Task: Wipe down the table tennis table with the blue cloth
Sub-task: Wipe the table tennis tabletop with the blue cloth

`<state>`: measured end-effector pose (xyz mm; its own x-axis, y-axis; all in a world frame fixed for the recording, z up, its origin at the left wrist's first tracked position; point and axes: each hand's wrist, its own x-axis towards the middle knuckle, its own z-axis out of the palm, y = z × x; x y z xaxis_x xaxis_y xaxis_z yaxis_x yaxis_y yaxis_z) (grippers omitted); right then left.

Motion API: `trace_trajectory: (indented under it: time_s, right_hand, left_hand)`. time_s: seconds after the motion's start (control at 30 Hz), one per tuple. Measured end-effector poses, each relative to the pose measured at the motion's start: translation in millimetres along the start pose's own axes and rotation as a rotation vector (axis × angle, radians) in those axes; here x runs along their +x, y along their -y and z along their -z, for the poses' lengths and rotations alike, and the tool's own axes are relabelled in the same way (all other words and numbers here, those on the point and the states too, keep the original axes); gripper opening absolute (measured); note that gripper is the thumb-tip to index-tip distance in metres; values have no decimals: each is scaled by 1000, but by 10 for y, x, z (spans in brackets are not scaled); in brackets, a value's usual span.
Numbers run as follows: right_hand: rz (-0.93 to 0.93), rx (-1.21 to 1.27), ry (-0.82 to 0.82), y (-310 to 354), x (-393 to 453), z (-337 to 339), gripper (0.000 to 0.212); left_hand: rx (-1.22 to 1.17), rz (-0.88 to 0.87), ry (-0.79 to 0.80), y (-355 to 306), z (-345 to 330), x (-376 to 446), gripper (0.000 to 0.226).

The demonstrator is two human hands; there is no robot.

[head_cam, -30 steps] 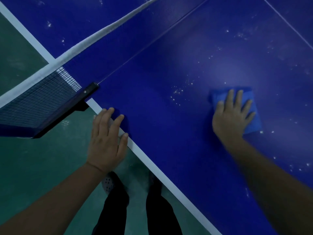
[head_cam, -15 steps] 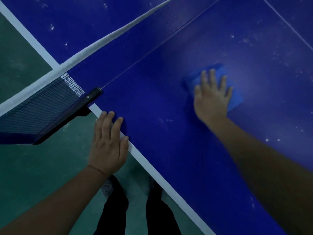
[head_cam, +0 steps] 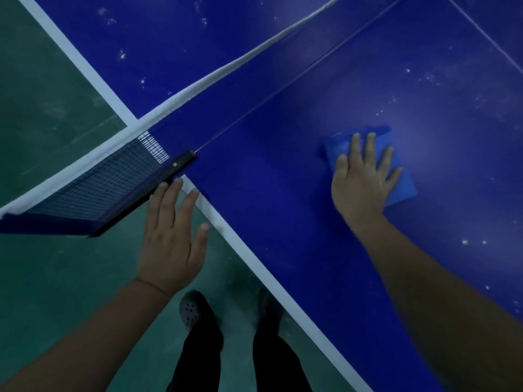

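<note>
The dark blue table tennis table (head_cam: 277,222) fills the right and top of the head view, with a white edge line running down to the lower right. A folded blue cloth (head_cam: 402,185) lies flat on it, right of the net. My right hand (head_cam: 362,179) presses on the cloth with straight, spread fingers. My left hand (head_cam: 172,236) hovers flat at the table's white edge beside the net post, fingers straight, holding nothing. White dust specks dot the surface beyond and right of the cloth.
The net (head_cam: 93,185) with its white top band crosses from lower left to upper right, fixed by a black clamp post (head_cam: 181,165) at the table edge. Green floor (head_cam: 56,278) lies left and below. My legs and shoes (head_cam: 192,309) stand by the edge.
My right hand slid the cloth toward the net and left, then back a little toward me and right. My left hand shifted along the edge closer to the net post.
</note>
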<state>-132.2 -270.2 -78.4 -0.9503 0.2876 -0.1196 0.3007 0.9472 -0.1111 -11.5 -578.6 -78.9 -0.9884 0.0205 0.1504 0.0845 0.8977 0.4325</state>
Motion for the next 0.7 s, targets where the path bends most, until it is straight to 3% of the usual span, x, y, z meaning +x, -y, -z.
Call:
trace_trajectory:
  time_s: [0.07, 0.1, 0.2, 0.27, 0.33, 0.43, 0.5, 0.53, 0.63, 0.7]
  right_hand:
    - [-87, 25, -50, 293, -98, -37, 57]
    - [1, -5, -77, 477, -293, -104, 58]
    - [666, -95, 3, 839, -1138, -309, 57]
    - [870, -138, 59, 717, -1183, -297, 56]
    - [668, -185, 7, 477, -743, -229, 57]
    - [82, -62, -7, 256, -147, -60, 58]
    - [-4, -24, -51, 445, -284, -88, 59]
    - [92, -59, -75, 571, -510, -163, 60]
    - [662, -126, 13, 757, -1259, -351, 57]
    - [804, -172, 75, 653, -1120, -313, 57]
  left_hand:
    - [35, 16, 13, 37, 51, 14, 57]
    - [46, 28, 21, 53, 65, 21, 58]
    - [46, 46, 64, 96, 71, 15, 60]
    - [53, 28, 78, 119, 65, 2, 61]
    - [55, 47, 74, 148, 75, -15, 61]
    - [51, 76, 79, 188, 98, -25, 61]
    - [52, 70, 89, 199, 106, -16, 62]
    - [50, 69, 97, 200, 110, -8, 62]
    - [45, 72, 96, 211, 124, 14, 63]
    - [40, 75, 100, 211, 134, 16, 64]
